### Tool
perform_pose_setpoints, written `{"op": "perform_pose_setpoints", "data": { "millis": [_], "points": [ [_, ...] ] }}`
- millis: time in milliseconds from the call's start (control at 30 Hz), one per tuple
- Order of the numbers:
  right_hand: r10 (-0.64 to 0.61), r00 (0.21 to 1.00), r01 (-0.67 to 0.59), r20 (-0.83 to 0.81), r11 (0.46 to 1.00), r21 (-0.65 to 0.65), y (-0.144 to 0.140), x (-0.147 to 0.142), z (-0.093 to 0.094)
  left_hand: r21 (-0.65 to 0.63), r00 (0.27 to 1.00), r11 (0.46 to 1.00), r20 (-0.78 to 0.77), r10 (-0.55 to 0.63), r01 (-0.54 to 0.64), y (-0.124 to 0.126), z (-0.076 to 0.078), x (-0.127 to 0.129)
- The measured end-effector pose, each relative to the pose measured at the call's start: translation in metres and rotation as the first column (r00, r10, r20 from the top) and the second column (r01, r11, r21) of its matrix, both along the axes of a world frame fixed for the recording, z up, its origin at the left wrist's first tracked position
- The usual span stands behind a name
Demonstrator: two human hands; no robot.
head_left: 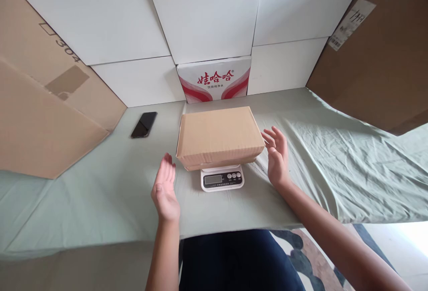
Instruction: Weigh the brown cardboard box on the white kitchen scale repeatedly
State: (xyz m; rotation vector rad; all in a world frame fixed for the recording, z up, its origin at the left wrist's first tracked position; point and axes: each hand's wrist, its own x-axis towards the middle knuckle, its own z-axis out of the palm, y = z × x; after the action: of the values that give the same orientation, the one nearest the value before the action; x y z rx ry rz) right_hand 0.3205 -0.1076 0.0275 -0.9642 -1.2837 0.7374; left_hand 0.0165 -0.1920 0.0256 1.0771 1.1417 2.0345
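Lying crosswise on scale [222, 178]: box [219, 136]

A makeshift home packing station: cloth-covered table [110, 201], white cartons [110, 18] stacked behind, small scale [222, 178] at centre, patterned rug [310, 255] lower right.

We see an even, soft daylight with no harsh glare; the brightest patch sits on the floor [411, 237] at lower right. Faint shadows lie beneath the cardboard box [219, 135]. Focus is sharp, though straight edges bow toward the corners.
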Motion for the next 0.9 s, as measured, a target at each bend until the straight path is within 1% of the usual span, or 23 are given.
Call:
{"op": "perform_pose_setpoints", "data": {
  "millis": [100,200,367,633,767,900],
  "points": [
    [0.021,1.0,-0.021,-0.022,1.0,-0.008,-0.002,-0.002,0.002,-0.015,1.0,1.0,-0.022,0.007,-0.008,-0.001,0.0,0.001],
    [0.035,0.999,-0.035,-0.003,0.999,-0.011,-0.004,-0.003,0.005,-0.038,0.999,0.999,-0.04,0.011,-0.013,-0.001,-0.001,0.001],
    [0.081,0.997,-0.081,-0.008,0.997,-0.006,-0.006,-0.004,0.008,-0.039,0.999,0.999,-0.037,-0.014,0.013,0.0,-0.002,0.0],
    [0.145,0.989,-0.145,0.001,0.989,-0.001,-0.007,-0.004,0.009,-0.07,0.997,0.997,-0.064,-0.04,0.035,-0.002,0.001,0.003],
    [0.177,0.984,-0.178,0.034,0.984,0.007,-0.009,-0.005,0.011,-0.065,0.996,0.997,-0.072,-0.055,0.05,-0.001,-0.002,0.001],
    [0.172,0.981,-0.174,0.087,0.985,0.016,-0.01,-0.004,0.012,-0.08,0.996,0.996,-0.073,-0.049,0.043,-0.002,-0.004,0.001]
  ]
}}
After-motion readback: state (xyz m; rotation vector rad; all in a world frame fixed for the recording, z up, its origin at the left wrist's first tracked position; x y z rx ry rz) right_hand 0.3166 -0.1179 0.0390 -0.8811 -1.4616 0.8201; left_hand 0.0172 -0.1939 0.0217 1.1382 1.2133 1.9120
